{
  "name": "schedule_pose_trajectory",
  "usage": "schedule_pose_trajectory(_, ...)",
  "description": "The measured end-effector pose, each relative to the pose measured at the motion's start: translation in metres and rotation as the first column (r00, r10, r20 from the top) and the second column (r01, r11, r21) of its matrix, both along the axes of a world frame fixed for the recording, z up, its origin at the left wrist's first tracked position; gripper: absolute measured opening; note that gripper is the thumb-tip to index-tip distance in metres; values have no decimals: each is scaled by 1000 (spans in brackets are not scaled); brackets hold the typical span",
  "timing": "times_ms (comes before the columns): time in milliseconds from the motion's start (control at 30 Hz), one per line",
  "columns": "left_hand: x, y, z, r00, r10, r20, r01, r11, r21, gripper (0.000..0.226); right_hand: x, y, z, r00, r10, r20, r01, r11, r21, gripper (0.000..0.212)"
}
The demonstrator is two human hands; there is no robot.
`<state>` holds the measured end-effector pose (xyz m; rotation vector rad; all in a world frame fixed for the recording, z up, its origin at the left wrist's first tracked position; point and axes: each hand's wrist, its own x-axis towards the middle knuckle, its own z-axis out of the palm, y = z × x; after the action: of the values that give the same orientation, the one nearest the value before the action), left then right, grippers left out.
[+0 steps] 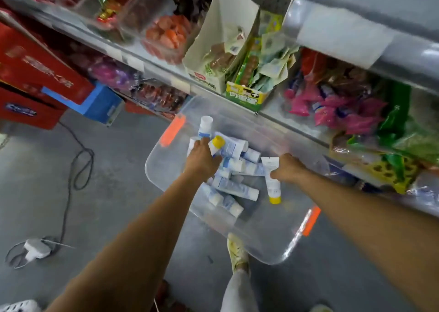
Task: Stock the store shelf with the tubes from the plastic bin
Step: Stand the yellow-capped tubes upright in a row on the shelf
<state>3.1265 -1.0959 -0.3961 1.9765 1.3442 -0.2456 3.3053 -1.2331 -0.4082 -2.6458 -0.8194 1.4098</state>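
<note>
A clear plastic bin (280, 247) with orange latches sits on the floor below the shelf. Several white and blue tubes (234, 188) lie piled inside it. My left hand (203, 158) reaches into the pile and grips a white tube with a yellow cap (218, 143). My right hand (288, 168) holds another white tube (272, 178) by its flat end, its yellow cap hanging downward. One white-capped tube (206, 125) stands at the bin's far side.
The store shelf (294, 126) runs from upper left to right, packed with snack bags, a white carton (213, 50) and a green box (247, 95). Red boxes (35, 74) and a blue box stand at left. A cable and a white plug (35, 250) lie on the floor.
</note>
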Motion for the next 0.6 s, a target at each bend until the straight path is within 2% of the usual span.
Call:
schedule_pose_trajectory(133, 15, 20, -47, 991, -104, -82, 111, 990, 86, 72, -9, 4, -51, 985, -171, -22, 168, 982, -83, 44)
schedule_pose_trajectory(233, 25, 28, -71, 961, -207, -183, 227, 969, 93, 70, -19, 1, -84, 937, -347, -37, 339, 930, -139, 53)
schedule_pose_trajectory(300, 30, 28, -80, 925, -267, -269, 319, 933, 169, 63, -27, -3, -97, 900, -433, -39, 420, 890, -177, 63)
schedule_pose_trajectory(367, 35, 28, -85, 875, -325, -359, 429, 863, 265, 56, -32, -11, -107, 907, -421, -17, 412, 893, -183, 60)
schedule_pose_trajectory(467, 38, 29, -85, 814, -387, -433, 538, 783, 313, 43, -38, -20, -108, 922, -385, -42, 377, 917, -134, 44)
schedule_pose_trajectory(600, 32, 21, -59, 825, -386, -412, 530, 780, 333, 40, -46, -25, -80, 903, -414, -114, 411, 910, -51, 45)
